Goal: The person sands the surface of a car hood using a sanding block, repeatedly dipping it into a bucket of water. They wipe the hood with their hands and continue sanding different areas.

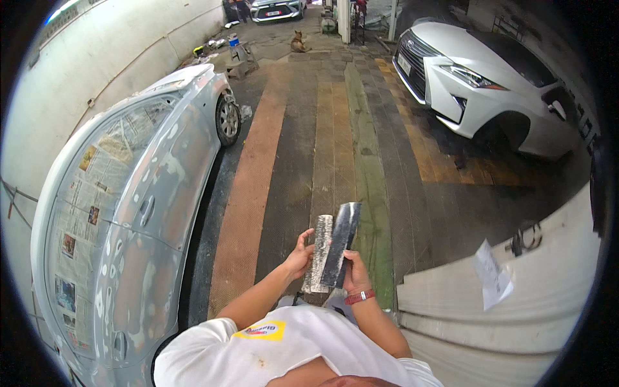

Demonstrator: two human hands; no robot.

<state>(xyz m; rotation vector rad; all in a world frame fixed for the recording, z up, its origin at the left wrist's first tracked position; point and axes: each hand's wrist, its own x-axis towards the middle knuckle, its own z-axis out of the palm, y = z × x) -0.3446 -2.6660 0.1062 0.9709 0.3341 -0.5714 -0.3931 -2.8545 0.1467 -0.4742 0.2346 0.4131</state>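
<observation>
The dark strip (pixel 340 246) was held up to the right of the grey car (pixel 155 187), its long axis running forward and slanting slightly away from the car. The right hand's (pixel 356 273) fingers gripped its lower edge on the side farther from the car. The left hand (pixel 298 260), nearer the car, had its fingers holding the speckled strip (pixel 320 245), partly overlapped by the dark one; whether they touched could not be told.
</observation>
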